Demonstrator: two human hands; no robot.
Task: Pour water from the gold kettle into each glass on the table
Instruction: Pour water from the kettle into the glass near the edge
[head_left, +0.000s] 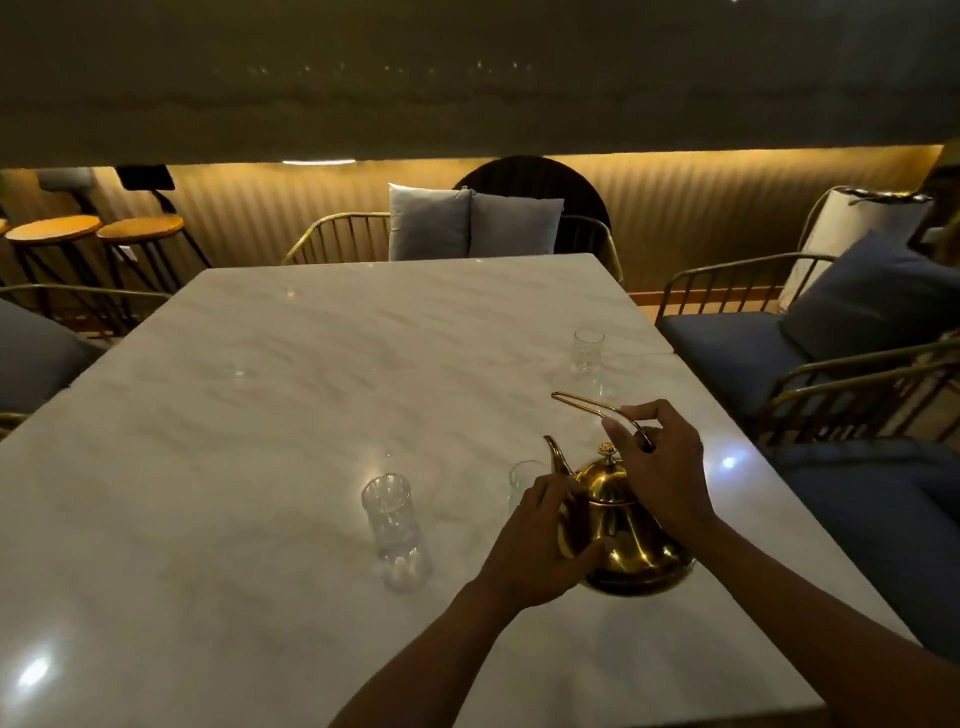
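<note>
Three clear glasses (387, 514) and one shiny gold kettle (621, 530) stood upright, spout up-left; right hand (657, 467) pinched its handle, left hand (543, 545) cupped its body.

We look through a single wide-angle camera worn on the head, facing forward and tilted down across the marble table (322, 364). Both forearms enter from the bottom edge, so the near end of the table sits close under us while its far end lies well ahead. The view reaches past the table to the chair with grey cushions (472, 226) opposite, the bar stools (98, 231) at far left and the blue seats (810, 338) on the right. Straight edges bow toward the frame's borders. With only this one view, nothing overlaps with another.
</note>
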